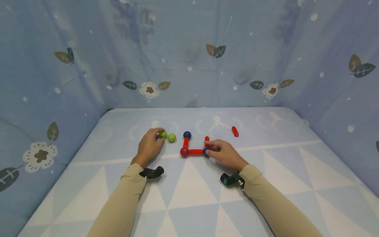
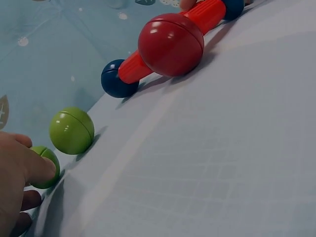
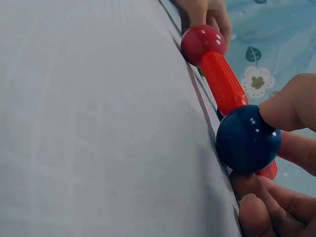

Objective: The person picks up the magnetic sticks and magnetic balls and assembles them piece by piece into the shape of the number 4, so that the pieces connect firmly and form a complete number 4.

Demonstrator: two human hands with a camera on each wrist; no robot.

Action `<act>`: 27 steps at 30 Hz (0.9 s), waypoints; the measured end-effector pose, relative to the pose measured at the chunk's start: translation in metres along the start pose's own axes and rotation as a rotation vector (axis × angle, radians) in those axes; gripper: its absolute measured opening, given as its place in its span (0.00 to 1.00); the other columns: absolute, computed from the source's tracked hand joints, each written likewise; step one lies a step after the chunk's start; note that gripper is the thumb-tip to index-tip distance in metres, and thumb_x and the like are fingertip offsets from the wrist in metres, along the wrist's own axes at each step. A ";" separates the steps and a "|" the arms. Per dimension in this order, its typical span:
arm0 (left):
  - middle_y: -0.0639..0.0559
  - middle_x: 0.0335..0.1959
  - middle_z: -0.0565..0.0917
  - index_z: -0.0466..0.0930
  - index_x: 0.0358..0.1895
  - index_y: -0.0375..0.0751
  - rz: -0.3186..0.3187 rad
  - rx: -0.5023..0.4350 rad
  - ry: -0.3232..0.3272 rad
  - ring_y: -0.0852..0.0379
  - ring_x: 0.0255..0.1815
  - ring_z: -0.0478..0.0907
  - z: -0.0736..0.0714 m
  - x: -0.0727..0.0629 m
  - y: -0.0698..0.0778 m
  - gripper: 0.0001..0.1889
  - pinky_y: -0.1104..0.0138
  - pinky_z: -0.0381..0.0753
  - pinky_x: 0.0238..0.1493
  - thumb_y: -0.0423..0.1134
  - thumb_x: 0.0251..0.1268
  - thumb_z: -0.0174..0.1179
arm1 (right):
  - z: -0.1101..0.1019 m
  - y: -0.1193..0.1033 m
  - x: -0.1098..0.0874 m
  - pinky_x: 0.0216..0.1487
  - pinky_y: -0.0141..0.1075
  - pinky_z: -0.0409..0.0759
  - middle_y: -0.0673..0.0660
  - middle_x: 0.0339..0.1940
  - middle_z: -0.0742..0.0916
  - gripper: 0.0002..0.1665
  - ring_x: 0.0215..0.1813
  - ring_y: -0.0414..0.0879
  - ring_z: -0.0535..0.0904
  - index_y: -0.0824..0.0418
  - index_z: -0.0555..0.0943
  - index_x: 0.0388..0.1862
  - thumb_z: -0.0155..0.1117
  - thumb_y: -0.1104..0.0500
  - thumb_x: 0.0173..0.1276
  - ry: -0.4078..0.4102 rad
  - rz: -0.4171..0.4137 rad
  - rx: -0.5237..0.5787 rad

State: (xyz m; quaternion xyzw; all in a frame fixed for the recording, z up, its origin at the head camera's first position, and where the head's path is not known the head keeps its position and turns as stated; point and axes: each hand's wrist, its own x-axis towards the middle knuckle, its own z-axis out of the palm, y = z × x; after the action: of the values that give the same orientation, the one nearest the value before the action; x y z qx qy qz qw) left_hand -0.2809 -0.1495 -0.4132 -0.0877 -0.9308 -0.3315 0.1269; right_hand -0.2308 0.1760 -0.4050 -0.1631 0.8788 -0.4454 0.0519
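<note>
My left hand [image 1: 150, 144] pinches a green ball [image 1: 163, 134] between thumb and fingers on the table. Just right of it sits a second green ball [image 1: 171, 137]. At centre lies a joined piece of balls and rods: a red ball [image 1: 184, 151] at the corner, a red rod [image 1: 186, 143] leading back to a blue ball [image 1: 187, 134], and another red rod [image 1: 195, 151] leading right. That rod meets a second blue ball [image 3: 247, 140], which my right hand [image 1: 225, 153] grips by thumb and fingers. Another red rod [image 1: 207, 139] points back from this ball, partly behind the fingers.
A loose red rod [image 1: 235, 131] lies toward the back right of the cloth-covered table [image 1: 189, 191]. Patterned blue curtains [image 1: 189, 65] hang behind and on both sides. Each wrist carries a black device, one at the left [image 1: 152, 172], one at the right [image 1: 231, 178].
</note>
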 end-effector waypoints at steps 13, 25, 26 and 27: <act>0.46 0.54 0.83 0.80 0.60 0.43 0.001 -0.072 0.055 0.47 0.52 0.80 -0.001 0.006 0.003 0.19 0.51 0.77 0.52 0.39 0.68 0.65 | -0.001 -0.002 0.001 0.49 0.41 0.78 0.52 0.58 0.82 0.26 0.51 0.46 0.80 0.52 0.79 0.67 0.67 0.52 0.70 0.024 0.015 -0.025; 0.44 0.58 0.79 0.77 0.67 0.50 -0.053 -0.431 0.001 0.45 0.55 0.79 -0.008 0.005 0.009 0.23 0.52 0.77 0.53 0.44 0.70 0.64 | 0.004 0.000 0.002 0.48 0.41 0.77 0.52 0.57 0.82 0.26 0.49 0.46 0.79 0.53 0.80 0.66 0.68 0.52 0.69 0.037 0.017 -0.022; 0.44 0.59 0.79 0.77 0.67 0.50 -0.058 -0.450 -0.005 0.45 0.55 0.79 -0.009 0.006 0.011 0.23 0.52 0.77 0.54 0.44 0.70 0.64 | 0.004 0.000 0.002 0.48 0.41 0.77 0.52 0.57 0.82 0.26 0.49 0.47 0.79 0.53 0.80 0.66 0.68 0.52 0.69 0.039 0.014 -0.023; 0.44 0.59 0.79 0.77 0.67 0.50 -0.058 -0.465 -0.009 0.44 0.56 0.79 -0.008 0.006 0.012 0.23 0.52 0.77 0.54 0.44 0.70 0.65 | 0.005 0.000 0.002 0.48 0.42 0.77 0.52 0.57 0.82 0.26 0.49 0.47 0.79 0.53 0.80 0.65 0.68 0.52 0.69 0.043 0.014 -0.023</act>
State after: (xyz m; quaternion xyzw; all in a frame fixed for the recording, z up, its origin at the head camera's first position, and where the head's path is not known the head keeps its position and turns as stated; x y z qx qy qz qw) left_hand -0.2822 -0.1453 -0.3980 -0.0892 -0.8320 -0.5402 0.0895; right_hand -0.2315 0.1719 -0.4079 -0.1479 0.8860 -0.4381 0.0345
